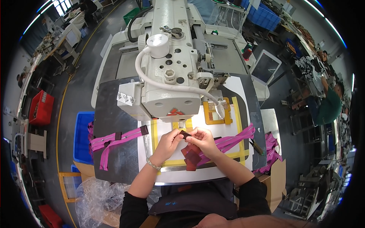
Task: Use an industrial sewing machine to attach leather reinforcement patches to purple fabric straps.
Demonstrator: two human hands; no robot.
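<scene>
My left hand (168, 145) and my right hand (204, 142) meet in front of the sewing machine head (171, 97). Thumbs and fingertips of both are closed on a small dark brown tab (185, 134); whether it is leather or fabric I cannot make out. Below my right hand lie several dark red flat pieces (192, 156), overlapping on the white work sheet (176, 174). Magenta zipper strips (237, 137) run to the right from under that hand. More magenta zippers (114, 141) with dark brown end tabs lie to the left.
A yellow clamp frame (215, 113) sits right of the needle area. Dark-handled snips (257, 147) lie at the right table edge, near a heap of magenta zippers (272, 150). A blue bin (84, 142) and clear plastic bag (100, 203) are at left. A co-worker (330, 104) is far right.
</scene>
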